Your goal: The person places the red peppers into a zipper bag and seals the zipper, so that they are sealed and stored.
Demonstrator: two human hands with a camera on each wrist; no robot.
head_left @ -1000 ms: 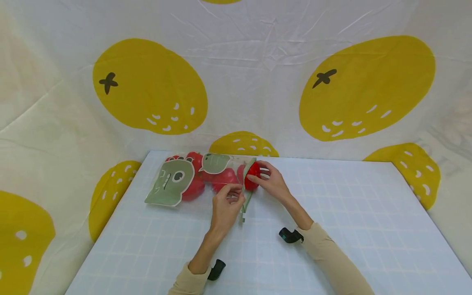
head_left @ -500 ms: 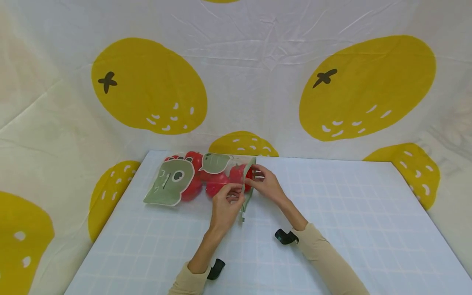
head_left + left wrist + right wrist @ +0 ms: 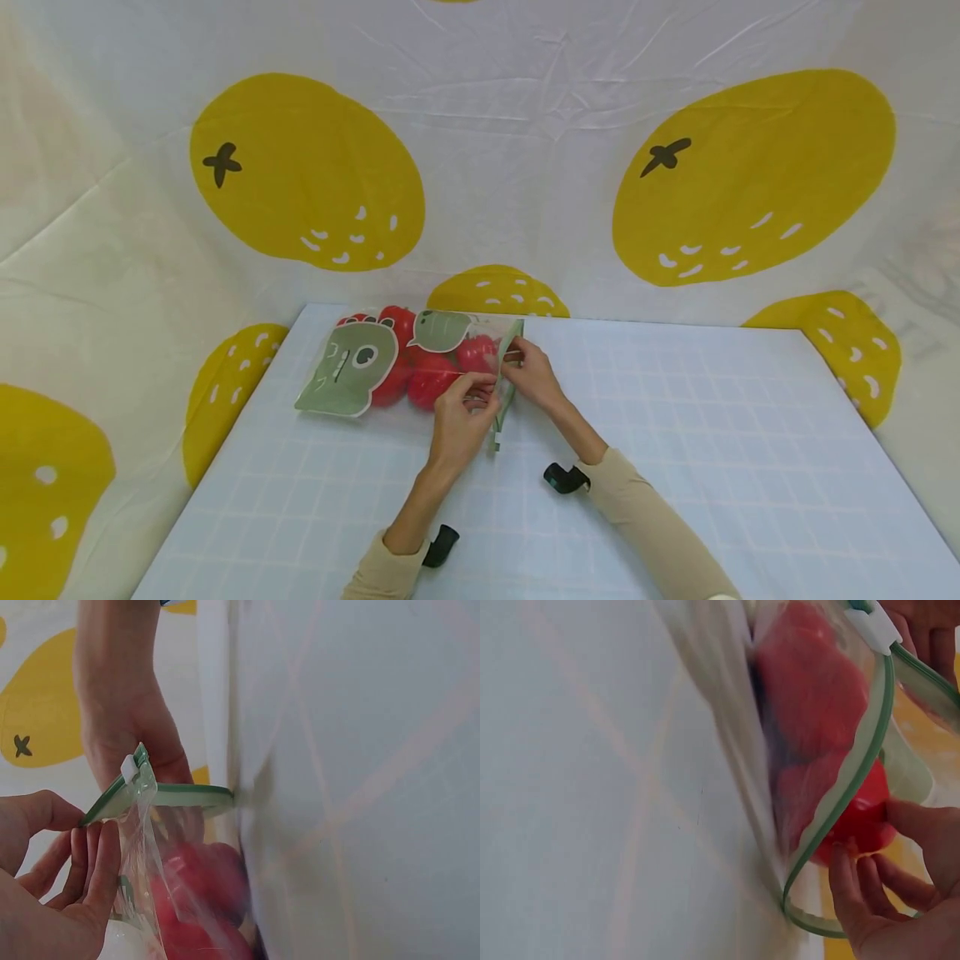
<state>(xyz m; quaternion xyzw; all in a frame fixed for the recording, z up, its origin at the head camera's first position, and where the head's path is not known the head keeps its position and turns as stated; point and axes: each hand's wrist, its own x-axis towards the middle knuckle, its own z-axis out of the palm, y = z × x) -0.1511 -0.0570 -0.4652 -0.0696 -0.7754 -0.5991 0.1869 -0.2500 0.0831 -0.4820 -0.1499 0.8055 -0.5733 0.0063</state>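
Note:
A clear slider zip bag (image 3: 382, 421), printed with a green cartoon dinosaur, lies with its mouth toward the right. Inside it are several glossy, lobed red fruits (image 3: 432, 380). My left hand (image 3: 462, 417) pinches the near side of the bag's green rim (image 3: 196, 796) between thumb and fingers, beside the white slider (image 3: 874, 630). Fingers of my right hand (image 3: 534, 375) reach into the bag's mouth. In the right wrist view, that thumb and fingertips hold the red fruit (image 3: 864, 817) nearest the mouth. Its stem end faces the fingers.
The bag rests near the back edge of a table with a pale blue checked cloth (image 3: 697, 433). Behind the table hangs a white sheet (image 3: 517, 200) with large yellow fruit prints. Black wrist devices (image 3: 566, 478) sit at both beige sleeves (image 3: 652, 517).
My right hand has moved left, taking the red fruit from the rim into the bag. Another fruit inside has shifted left. My left hand keeps its pinch on the rim.

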